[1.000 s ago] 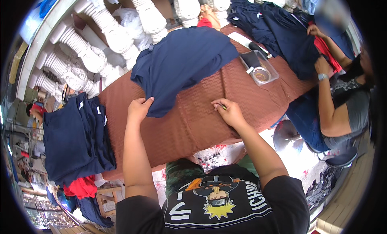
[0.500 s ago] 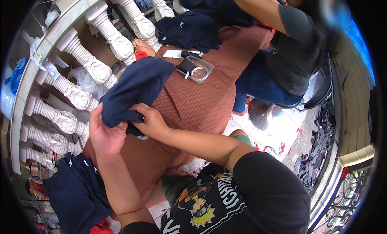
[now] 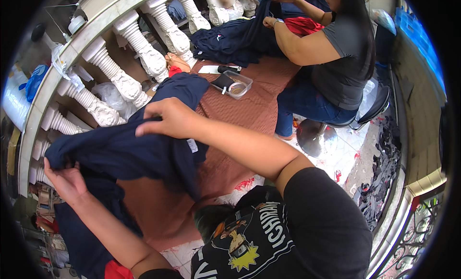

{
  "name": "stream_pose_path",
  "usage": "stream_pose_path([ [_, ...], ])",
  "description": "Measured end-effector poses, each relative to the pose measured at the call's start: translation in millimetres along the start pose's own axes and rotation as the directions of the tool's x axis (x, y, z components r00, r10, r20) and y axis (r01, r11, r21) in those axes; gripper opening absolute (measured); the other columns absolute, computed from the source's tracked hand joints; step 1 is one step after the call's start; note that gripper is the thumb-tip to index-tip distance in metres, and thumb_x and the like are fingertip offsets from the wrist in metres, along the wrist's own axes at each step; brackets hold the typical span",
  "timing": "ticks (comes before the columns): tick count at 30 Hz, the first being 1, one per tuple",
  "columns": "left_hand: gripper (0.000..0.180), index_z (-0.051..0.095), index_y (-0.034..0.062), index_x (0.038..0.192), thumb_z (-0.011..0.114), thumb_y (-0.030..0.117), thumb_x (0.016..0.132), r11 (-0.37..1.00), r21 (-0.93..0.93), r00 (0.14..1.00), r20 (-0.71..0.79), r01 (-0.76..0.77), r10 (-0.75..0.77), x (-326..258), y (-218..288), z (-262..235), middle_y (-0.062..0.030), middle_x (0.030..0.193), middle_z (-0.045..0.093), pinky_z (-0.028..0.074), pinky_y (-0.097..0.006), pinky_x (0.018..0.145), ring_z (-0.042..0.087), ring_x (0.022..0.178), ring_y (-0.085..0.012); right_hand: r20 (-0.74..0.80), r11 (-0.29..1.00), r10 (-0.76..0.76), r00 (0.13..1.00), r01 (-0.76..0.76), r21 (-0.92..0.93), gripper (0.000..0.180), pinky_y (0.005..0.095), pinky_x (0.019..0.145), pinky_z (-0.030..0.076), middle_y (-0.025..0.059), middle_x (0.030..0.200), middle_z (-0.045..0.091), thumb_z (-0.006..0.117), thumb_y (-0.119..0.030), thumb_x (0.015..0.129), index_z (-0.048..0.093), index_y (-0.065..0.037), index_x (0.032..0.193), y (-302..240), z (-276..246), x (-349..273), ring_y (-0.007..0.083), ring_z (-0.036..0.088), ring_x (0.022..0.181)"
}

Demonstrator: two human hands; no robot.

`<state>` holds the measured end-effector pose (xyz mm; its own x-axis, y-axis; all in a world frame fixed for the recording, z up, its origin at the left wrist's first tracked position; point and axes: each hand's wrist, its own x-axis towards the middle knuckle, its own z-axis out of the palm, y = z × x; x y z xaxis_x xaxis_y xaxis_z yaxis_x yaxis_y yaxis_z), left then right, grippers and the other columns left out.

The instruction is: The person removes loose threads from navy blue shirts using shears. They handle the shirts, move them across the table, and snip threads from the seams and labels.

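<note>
A navy cloth garment is stretched out over the near end of the table, with a small white label at its right part. At its left end, my left hand grips the cloth from below, palm turned up. My right hand is curled over the upper edge, thumb and fingers closed on the fabric; the fingertips are partly blurred. Behind the held piece lies more navy cloth on the table. The garment's lower right part hangs loose and is smeared by motion.
A brown quilted cloth covers the table. On it stands a clear plastic tub with small items. White balusters line the left side. Navy garments hang at lower left. Another person sits at right handling navy cloth. Dark fabric scraps litter the floor.
The garment, bunched between my hands before, is now spread wide. My left hand has moved left and down, my right hand slightly up. The other person's arms have shifted.
</note>
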<state>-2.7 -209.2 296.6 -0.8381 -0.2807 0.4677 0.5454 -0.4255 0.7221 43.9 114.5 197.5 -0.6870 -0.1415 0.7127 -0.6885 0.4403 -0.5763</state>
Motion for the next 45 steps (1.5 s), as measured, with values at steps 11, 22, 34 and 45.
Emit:
stream_pose_path([
  [11, 0.037, 0.064, 0.0, 0.103, 0.052, 0.034, 0.094, 0.934, -0.026, 0.93, -0.103, -0.356, 0.352, 45.1, 70.4, -63.9, -0.0111, 0.104, 0.067, 0.046, -0.037, 0.094, 0.063, 0.097, -0.0237, 0.173, 0.913, 0.053, 0.984, 0.023, -0.407, 0.024, 0.044, 0.069, 0.051, 0.0149, 0.078, 0.067, 0.071, -0.028, 0.08, 0.068, -0.007, 0.091, -23.2, -42.9, -5.7, 0.0324, 0.067, 0.078],
  [22, 0.052, 0.046, -0.0046, 0.136, 0.051, 0.031, 0.099, 0.887, 0.357, 0.929, 0.327, -0.294, 0.176, 130.8, -173.5, 88.4, -0.0129, 0.141, 0.048, 0.026, -0.032, 0.113, 0.041, 0.133, -0.021, 0.163, 0.922, 0.36, 0.919, -0.323, -0.214, 0.032, 0.0438, 0.074, 0.05, 0.0191, 0.082, 0.067, 0.072, -0.033, 0.08, 0.068, -0.004, 0.09, 54.0, -60.2, -42.4, 0.0364, 0.065, 0.082],
  [34, 0.02, 0.065, 0.0088, 0.091, 0.066, 0.026, 0.082, 0.834, -0.543, 0.322, 0.811, 0.101, 0.489, -304.7, -114.5, 201.5, -0.0035, 0.089, 0.063, 0.05, -0.031, 0.074, 0.06, 0.084, -0.0176, -0.09, 0.492, 0.494, 0.865, -0.363, -0.792, 0.021, 0.0471, 0.072, 0.052, 0.0189, 0.082, 0.068, 0.066, -0.023, 0.079, 0.068, -0.01, 0.097, 174.8, -124.6, -96.1, 0.0384, 0.066, 0.08],
  [45, 0.02, 0.063, 0.0121, 0.101, 0.061, 0.026, 0.086, 0.934, -0.258, 0.064, 0.966, 0.249, 0.249, -279.7, -152.6, 158.5, -0.0053, 0.099, 0.061, 0.047, -0.038, 0.082, 0.059, 0.097, -0.0236, 0.277, 0.507, 0.578, 0.767, -0.072, -0.859, 0.021, 0.0463, 0.073, 0.051, 0.0168, 0.084, 0.068, 0.062, -0.017, 0.08, 0.069, -0.013, 0.099, 211.5, -119.0, -99.6, 0.0362, 0.066, 0.082],
])
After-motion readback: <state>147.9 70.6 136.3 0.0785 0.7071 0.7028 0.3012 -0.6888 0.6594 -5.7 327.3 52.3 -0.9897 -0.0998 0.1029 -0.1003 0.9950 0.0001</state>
